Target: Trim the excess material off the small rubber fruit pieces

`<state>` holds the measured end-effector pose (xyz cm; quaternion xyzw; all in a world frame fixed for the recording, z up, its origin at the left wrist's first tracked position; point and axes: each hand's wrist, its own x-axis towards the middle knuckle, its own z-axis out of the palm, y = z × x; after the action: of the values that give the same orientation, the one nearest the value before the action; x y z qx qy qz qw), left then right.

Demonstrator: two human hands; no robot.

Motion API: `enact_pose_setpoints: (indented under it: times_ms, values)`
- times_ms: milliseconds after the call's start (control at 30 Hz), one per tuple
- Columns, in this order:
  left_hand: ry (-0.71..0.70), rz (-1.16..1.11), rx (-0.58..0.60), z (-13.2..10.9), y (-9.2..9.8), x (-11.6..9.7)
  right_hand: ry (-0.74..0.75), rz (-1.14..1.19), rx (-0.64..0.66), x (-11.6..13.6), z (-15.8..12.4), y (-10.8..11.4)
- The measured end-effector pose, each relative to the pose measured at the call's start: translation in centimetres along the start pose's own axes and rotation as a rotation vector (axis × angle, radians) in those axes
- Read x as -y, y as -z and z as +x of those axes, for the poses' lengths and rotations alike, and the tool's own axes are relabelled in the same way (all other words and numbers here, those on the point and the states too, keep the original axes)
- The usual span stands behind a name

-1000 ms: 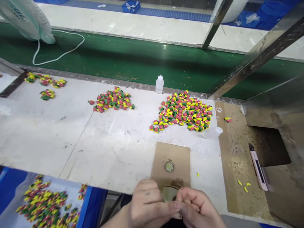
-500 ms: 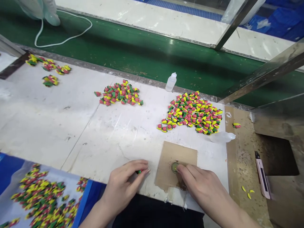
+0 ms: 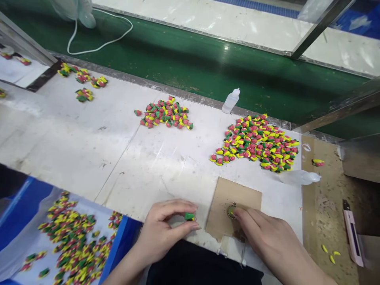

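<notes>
My left hand [image 3: 170,227] is closed in a loose pinch over the front of the table. Between its thumb and fingers is a small green piece [image 3: 189,216] with a bit of yellow at its lower edge. My right hand [image 3: 264,231] is pinched at a small round bottle cap [image 3: 230,211] with a crimped rim. A small yellow piece [image 3: 232,213] shows at those fingertips, mostly hidden by them. The cap lies on a brown cardboard square [image 3: 237,190], and the right hand covers part of both.
Piles of small red, yellow and green fruit-shaped pieces [image 3: 261,142] [image 3: 166,113] lie on the white table. Two squeeze bottles [image 3: 230,101] [image 3: 303,178] are beside the right pile. A blue-edged tray [image 3: 114,247] holds more pieces. A pink cutter [image 3: 352,233] and several yellow bits [image 3: 331,259] lie right.
The view has shifted, so the scene sits further right. My left fingers have parted slightly, showing more of the green piece. My right hand stays at the bottle cap.
</notes>
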<state>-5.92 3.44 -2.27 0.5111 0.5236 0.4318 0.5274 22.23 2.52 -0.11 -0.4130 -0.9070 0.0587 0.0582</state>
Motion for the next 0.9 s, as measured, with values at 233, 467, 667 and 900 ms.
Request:
enact_pose_setpoints:
  times_ms: [233,467,667,900]
  values:
    - [0.157,-0.097,-0.007,0.0,-0.3,0.3,-0.010,-0.014,0.012,0.0,0.0,0.0]
    - [0.025,0.008,-0.026,0.5,0.0,0.3,-0.019,0.005,0.069,-0.5,0.3,0.3]
    - [0.062,-0.055,-0.042,0.6,0.0,0.4,-0.007,0.005,0.072,-0.3,0.5,0.7]
    - [0.398,-0.330,-0.050,-0.4,0.5,1.3,0.028,0.008,0.033,-0.3,0.7,0.4]
